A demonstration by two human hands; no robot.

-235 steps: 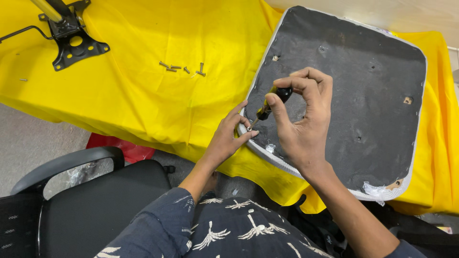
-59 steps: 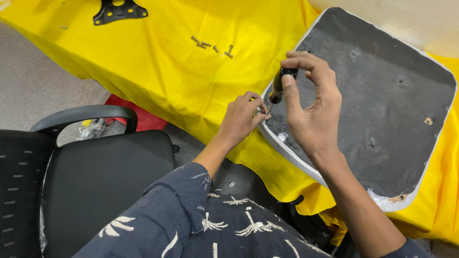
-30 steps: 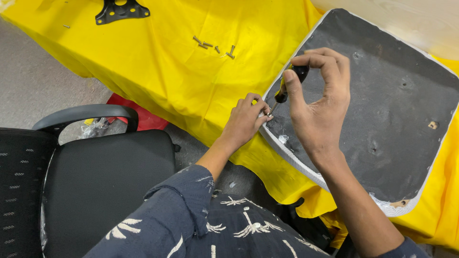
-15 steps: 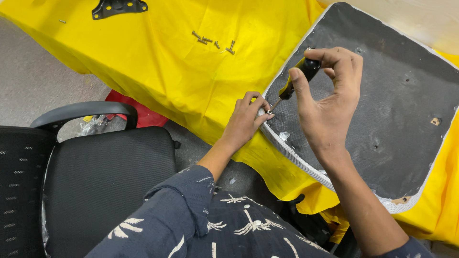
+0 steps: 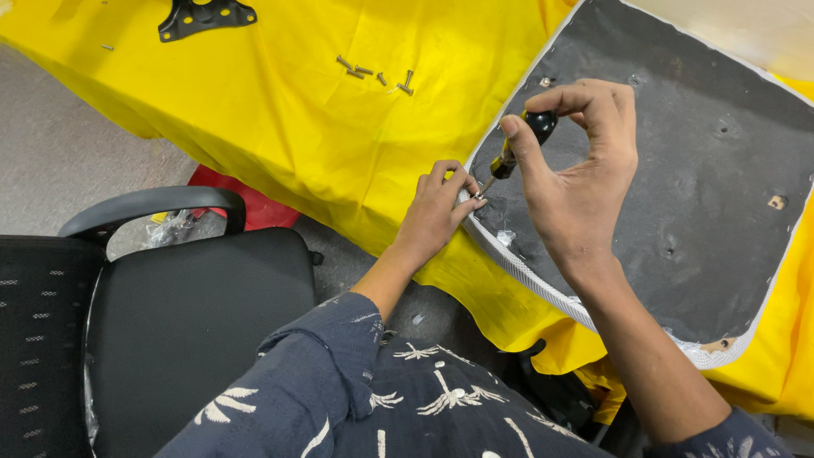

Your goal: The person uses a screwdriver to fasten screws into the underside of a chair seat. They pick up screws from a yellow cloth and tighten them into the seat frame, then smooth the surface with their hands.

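I see no labels, signs or screens here. The only package-like thing is a crumpled clear plastic wrapper (image 5: 170, 227) on the floor, just below the hanging front edge of my yellow table cloth (image 5: 280, 127), beside something flat and red (image 5: 246, 203).

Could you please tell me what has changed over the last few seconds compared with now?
The right hand has tilted the screwdriver and lifted its handle further from the seat panel. The left hand still pinches at the tip on the panel's edge. The screws lie unmoved.
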